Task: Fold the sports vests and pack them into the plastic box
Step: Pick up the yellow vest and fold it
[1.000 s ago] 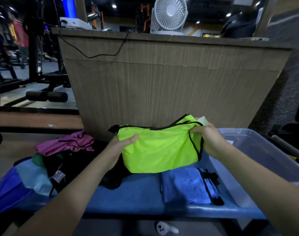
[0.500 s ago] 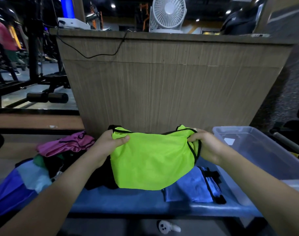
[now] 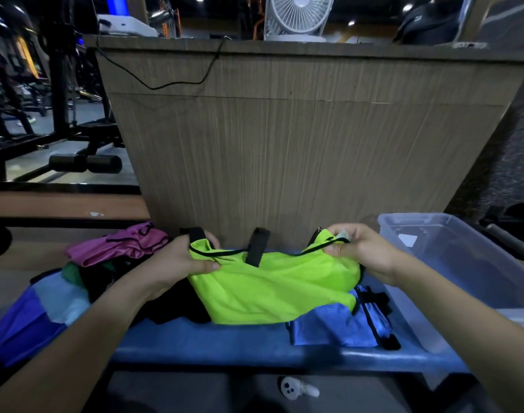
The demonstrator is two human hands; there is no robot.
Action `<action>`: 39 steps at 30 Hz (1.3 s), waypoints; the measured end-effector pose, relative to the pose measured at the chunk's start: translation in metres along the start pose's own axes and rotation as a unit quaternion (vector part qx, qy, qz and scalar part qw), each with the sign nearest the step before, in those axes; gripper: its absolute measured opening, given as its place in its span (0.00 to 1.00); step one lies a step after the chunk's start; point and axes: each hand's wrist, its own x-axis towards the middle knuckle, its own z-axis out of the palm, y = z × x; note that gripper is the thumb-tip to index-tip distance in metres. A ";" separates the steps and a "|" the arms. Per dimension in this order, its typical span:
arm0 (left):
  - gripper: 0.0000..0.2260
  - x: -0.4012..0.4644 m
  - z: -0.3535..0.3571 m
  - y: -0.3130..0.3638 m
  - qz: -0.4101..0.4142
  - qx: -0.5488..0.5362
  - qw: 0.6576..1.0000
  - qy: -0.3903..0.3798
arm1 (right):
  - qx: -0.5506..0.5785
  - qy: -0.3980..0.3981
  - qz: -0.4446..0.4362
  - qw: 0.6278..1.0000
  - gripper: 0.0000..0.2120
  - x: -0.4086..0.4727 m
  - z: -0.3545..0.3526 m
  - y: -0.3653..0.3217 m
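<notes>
From your head view, you hold a neon-green sports vest [image 3: 272, 287] stretched between both hands over the middle of the blue padded bench [image 3: 225, 344]. The fabric is thin, smooth and slightly glossy, edged in narrow black piping, with two flat black straps [image 3: 257, 247] standing up along its top edge. Its long axis runs left to right, parallel to the bench's front edge; the top hem faces away from you and the loose body hangs toward you, its lower fold draping onto the bench.

Your left hand [image 3: 180, 263] grips the vest's left upper corner, fingers curled behind the cloth and thumb pressed across the front. Your right hand [image 3: 365, 251] pinches the right upper corner, thumb and fingers closed on the piping, with a small pale label showing just above them.

Partly beneath the green vest's right end lies a folded blue vest [image 3: 329, 329] of the same sheen, black-trimmed, near the bench's right front corner. At the left end sits a crumpled heap: a pink vest [image 3: 117, 245] on top, with dark, green, pale-blue and purple fabric below it.

The clear plastic box [image 3: 451, 263], rectangular with rounded rim corners, stands just off the bench's right end. A ribbed wood-grain counter front [image 3: 299, 144] rises behind the bench.
</notes>
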 end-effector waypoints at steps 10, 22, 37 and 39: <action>0.14 -0.007 0.011 -0.003 -0.022 -0.087 0.995 0.044 | -0.045 0.093 -0.032 0.994 0.05 0.000 0.006 0.020; 0.18 0.013 0.049 0.078 0.116 0.248 0.960 -0.065 | -0.139 -0.182 0.177 0.957 0.35 -0.018 0.056 0.071; 0.19 0.012 0.059 0.103 0.099 0.290 0.949 -0.080 | -0.138 0.089 0.061 0.985 0.17 -0.009 0.135 0.048; 0.19 0.010 0.053 0.103 0.092 0.282 0.953 -0.070 | -0.191 0.098 0.076 0.974 0.15 -0.009 0.124 0.057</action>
